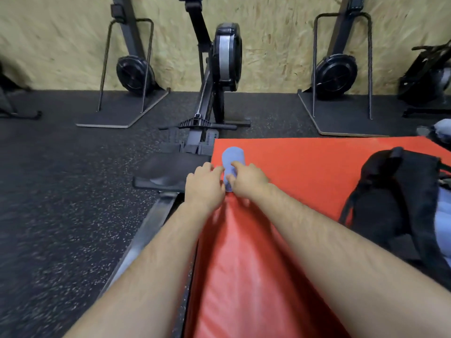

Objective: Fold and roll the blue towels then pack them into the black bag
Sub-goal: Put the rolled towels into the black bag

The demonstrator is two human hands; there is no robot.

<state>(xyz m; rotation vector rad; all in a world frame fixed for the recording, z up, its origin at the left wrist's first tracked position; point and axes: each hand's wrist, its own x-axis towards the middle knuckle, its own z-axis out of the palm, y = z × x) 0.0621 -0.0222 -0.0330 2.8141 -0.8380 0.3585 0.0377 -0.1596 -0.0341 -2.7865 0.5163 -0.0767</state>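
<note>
The rolled blue towel [233, 158] lies near the red mat's [305, 167] far left corner, pointing away. The right hand [249, 179] pinches it; the left hand [205, 185] touches its side. The black bag [390, 203] sits off to the right.

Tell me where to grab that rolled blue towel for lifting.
Wrap one hand round the middle of the blue towel from above. It lies as a short roll pointing away on the red mat; gripping across its girth likely keeps the layers closed.
</note>
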